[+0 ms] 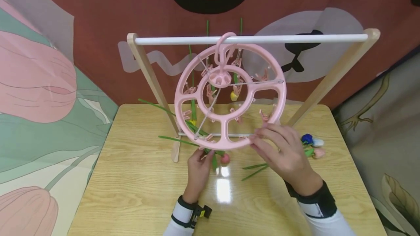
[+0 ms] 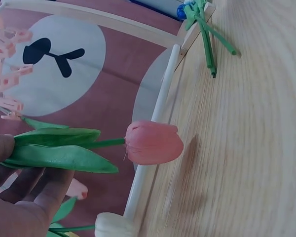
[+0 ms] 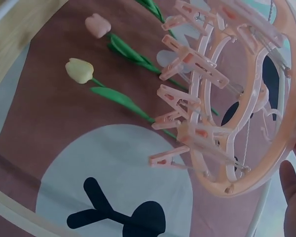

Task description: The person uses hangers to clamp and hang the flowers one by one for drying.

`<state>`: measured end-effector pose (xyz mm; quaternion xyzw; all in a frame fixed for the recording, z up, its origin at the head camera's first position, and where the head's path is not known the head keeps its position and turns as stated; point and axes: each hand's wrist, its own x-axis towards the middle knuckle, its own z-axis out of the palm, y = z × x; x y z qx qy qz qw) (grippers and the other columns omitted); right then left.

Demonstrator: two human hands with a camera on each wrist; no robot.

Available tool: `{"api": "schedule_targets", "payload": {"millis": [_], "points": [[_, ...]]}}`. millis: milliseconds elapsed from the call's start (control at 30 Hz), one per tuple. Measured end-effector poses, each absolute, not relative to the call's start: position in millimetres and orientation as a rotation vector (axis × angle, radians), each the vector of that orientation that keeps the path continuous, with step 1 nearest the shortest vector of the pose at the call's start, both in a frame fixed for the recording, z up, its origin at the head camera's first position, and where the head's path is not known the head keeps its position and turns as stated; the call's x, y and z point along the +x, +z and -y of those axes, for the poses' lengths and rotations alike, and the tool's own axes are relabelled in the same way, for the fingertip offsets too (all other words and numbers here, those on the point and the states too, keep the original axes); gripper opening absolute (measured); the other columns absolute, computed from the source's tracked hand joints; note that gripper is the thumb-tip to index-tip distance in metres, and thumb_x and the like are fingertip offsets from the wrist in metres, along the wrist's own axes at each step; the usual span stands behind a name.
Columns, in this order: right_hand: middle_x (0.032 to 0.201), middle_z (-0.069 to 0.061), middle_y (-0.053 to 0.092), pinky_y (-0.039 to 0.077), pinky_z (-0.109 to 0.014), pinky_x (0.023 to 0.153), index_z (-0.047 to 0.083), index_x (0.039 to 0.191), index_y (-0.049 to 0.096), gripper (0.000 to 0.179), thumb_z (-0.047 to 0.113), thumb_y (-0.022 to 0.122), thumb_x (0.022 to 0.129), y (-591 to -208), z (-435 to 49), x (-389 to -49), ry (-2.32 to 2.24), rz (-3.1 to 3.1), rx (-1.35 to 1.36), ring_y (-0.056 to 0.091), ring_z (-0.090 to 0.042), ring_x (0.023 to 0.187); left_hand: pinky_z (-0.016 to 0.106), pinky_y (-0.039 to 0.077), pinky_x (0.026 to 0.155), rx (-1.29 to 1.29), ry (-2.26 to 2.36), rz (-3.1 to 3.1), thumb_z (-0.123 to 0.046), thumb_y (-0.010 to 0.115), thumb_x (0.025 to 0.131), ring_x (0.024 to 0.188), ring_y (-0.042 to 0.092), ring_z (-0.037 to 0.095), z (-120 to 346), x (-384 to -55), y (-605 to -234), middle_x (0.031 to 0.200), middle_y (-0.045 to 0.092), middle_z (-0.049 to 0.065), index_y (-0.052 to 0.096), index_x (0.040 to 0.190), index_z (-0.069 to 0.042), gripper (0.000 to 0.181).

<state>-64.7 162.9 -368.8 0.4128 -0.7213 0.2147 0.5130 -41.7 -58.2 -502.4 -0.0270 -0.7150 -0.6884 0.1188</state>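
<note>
My left hand (image 1: 199,170) pinches a pink tulip (image 2: 154,143) around its green leaves and stem, just under the near rim of a round pink clip hanger (image 1: 226,143). The blossom points away from the fingertips, above the wooden table. My right hand (image 1: 285,152) holds the hanger's outer rim at the near right, fingers and thumb at the edge. Small pink clothespins (image 3: 202,66) dangle from the rings. Several tulips hang head down from clips, among them a yellow tulip (image 3: 80,71) and a pale pink tulip (image 3: 97,25).
The hanger's hook sits over a white rod (image 1: 295,39) between wooden posts (image 1: 338,72). Blue, white and pink flowers (image 1: 307,139) lie at the table's right, stems toward the middle. A printed cloth (image 1: 108,28) hangs behind; the lower crossbar (image 2: 158,98) runs near the tabletop (image 1: 131,192).
</note>
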Motion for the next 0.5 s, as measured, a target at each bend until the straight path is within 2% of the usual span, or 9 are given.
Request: {"api": "schedule_targets", "payload": {"millis": [233, 367, 433, 500], "points": [[0.091, -0.019, 0.075, 0.055, -0.052, 0.071, 0.0, 0.089, 0.075, 0.016, 0.013, 0.067, 0.091, -364, -169, -72, 0.523, 1.718, 0.963, 0.064, -0.041, 0.092, 0.033, 0.06, 0.085, -0.096, -1.986, 2.079, 0.002, 0.063, 0.091, 0.105, 0.065, 0.032, 62, -47, -509, 0.118, 0.066, 0.026, 0.064, 0.116, 0.007, 0.026], [0.095, -0.02, 0.074, 0.056, -0.048, 0.085, -0.001, 0.092, 0.074, 0.014, 0.009, 0.064, 0.093, -361, -174, -71, 0.535, 1.694, 0.932, 0.063, -0.042, 0.094, 0.035, 0.06, 0.085, -0.181, -1.935, 2.068, 0.008, 0.061, 0.089, 0.105, 0.065, 0.033, 61, -50, -498, 0.119, 0.066, 0.026, 0.063, 0.119, 0.007, 0.03], [0.091, -0.022, 0.073, 0.056, -0.043, 0.083, -0.002, 0.09, 0.073, 0.015, 0.006, 0.061, 0.093, -361, -177, -70, 0.587, 1.627, 0.891, 0.063, -0.041, 0.088, 0.037, 0.061, 0.085, -0.226, -1.918, 2.048, 0.009, 0.061, 0.089, 0.104, 0.065, 0.033, 60, -52, -496, 0.119, 0.066, 0.027, 0.063, 0.12, 0.007, 0.031], [0.085, -0.024, 0.07, 0.057, -0.04, 0.072, -0.004, 0.084, 0.071, 0.018, 0.004, 0.057, 0.091, -361, -180, -69, 0.647, 1.559, 0.847, 0.062, -0.041, 0.078, 0.038, 0.06, 0.085, -0.252, -1.926, 2.033, 0.009, 0.061, 0.089, 0.104, 0.065, 0.033, 58, -54, -495, 0.12, 0.065, 0.027, 0.063, 0.12, 0.006, 0.031]]}}
